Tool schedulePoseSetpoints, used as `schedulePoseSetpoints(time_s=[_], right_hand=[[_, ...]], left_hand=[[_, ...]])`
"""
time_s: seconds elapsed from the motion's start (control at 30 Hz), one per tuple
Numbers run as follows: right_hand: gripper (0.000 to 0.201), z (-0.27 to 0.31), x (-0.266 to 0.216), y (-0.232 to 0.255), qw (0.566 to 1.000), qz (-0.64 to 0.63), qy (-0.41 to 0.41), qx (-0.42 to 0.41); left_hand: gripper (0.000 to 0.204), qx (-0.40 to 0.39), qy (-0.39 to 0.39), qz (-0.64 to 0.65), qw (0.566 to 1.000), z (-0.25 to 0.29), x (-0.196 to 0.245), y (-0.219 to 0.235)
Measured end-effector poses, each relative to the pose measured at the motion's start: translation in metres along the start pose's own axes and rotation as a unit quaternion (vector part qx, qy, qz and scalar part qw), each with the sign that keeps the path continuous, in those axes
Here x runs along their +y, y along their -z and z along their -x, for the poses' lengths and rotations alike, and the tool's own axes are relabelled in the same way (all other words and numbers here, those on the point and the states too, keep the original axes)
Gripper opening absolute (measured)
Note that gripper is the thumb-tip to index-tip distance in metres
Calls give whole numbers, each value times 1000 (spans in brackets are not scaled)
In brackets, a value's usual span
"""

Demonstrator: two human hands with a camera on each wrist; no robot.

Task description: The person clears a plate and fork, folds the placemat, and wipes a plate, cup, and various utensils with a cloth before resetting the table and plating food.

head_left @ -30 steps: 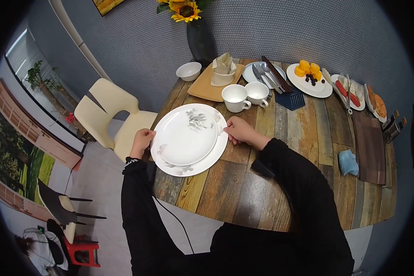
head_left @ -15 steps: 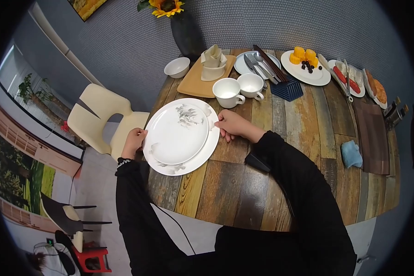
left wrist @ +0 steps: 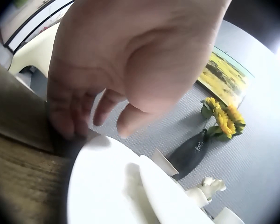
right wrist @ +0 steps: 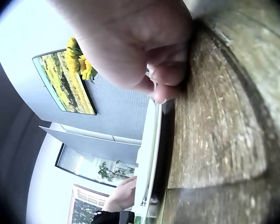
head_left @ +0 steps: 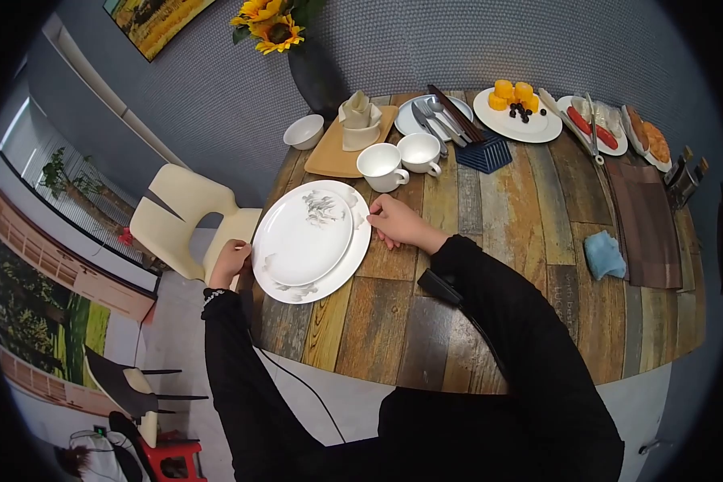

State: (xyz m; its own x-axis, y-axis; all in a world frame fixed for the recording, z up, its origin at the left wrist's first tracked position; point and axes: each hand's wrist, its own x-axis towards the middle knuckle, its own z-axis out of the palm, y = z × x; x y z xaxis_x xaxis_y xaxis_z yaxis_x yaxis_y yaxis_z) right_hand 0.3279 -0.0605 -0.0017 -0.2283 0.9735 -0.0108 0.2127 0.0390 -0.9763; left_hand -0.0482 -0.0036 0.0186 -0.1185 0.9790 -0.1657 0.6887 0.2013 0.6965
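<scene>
Two white plates with grey ink-style patterns lie stacked at the table's left side, a smaller plate [head_left: 301, 241] on a larger plate [head_left: 339, 277]. My left hand [head_left: 231, 263] is at the stack's left rim. In the left wrist view, that hand's thumb [left wrist: 128, 122] stands apart from the larger plate, and its loosely bent fingers reach down beside the rim. My right hand [head_left: 399, 222] pinches the larger plate's right rim, its other fingers curled close over the wood. Behind the plates stand two white cups [head_left: 381, 166].
A wooden tray [head_left: 325, 161] with a folded napkin [head_left: 359, 116], a white bowl [head_left: 304, 132] and a dark vase [head_left: 316, 80] stand behind. Cutlery on a plate, a fruit plate [head_left: 498, 124] and a sausage plate line the back. A blue cloth [head_left: 604, 255] lies right, beside a brown placemat [head_left: 647, 225].
The head view has shifted, moving the whole table within it. My left thumb and fingers have eased off the left rim, while my right hand stays at the right rim.
</scene>
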Motion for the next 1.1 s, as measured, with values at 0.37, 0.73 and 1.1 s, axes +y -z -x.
schedulePoseSetpoints(time_s=[0.37, 0.73, 1.1], right_hand=[[23, 20, 15, 28, 966, -165, 114, 165], [55, 20, 20, 35, 979, -78, 123, 144], [29, 11, 25, 37, 989, -78, 93, 87]], left_hand=[[27, 32, -275, 205, 939, 36, 141, -72], [64, 50, -171, 415, 892, 51, 211, -219], [38, 23, -168, 480, 861, 41, 202, -233]])
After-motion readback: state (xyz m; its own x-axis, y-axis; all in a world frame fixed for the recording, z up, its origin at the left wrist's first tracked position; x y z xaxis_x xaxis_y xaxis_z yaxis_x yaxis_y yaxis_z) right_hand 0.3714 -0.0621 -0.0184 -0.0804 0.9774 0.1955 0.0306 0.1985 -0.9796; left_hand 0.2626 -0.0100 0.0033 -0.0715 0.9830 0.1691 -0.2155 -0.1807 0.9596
